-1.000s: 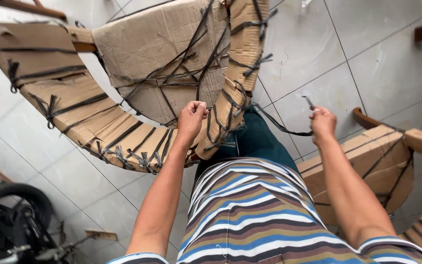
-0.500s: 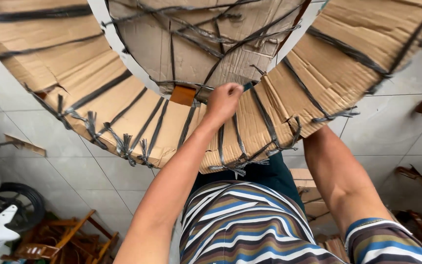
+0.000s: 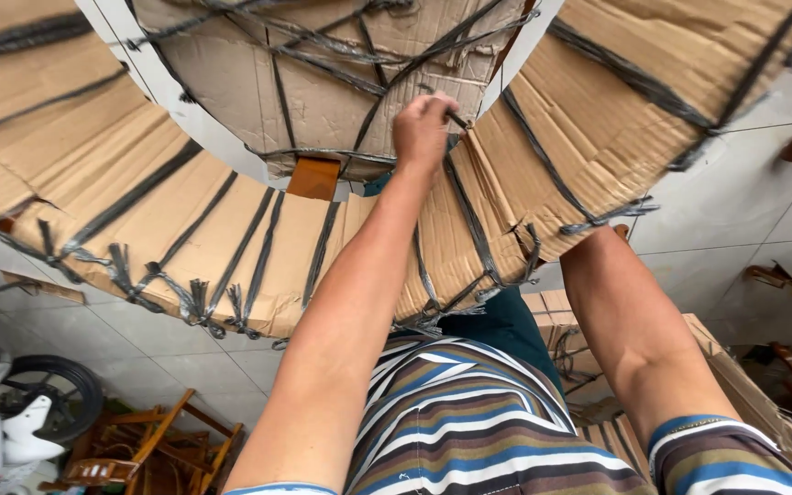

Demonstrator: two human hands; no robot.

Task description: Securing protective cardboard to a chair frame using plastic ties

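Up close, left hand gripping black cord, corrugated cardboard

The big curved cardboard-wrapped piece fills the whole upper view and blocks any straight reach forward; the left hand sits at its inner rim among crossing black straps, where only narrow gaps between straps let fingers through, and the right arm passes under the wrapping, its hand hidden. Below its lower edge the tiled floor lies open, though a wheel and a wooden frame crowd the floor's near left and more wrapped parcels stand on the right.
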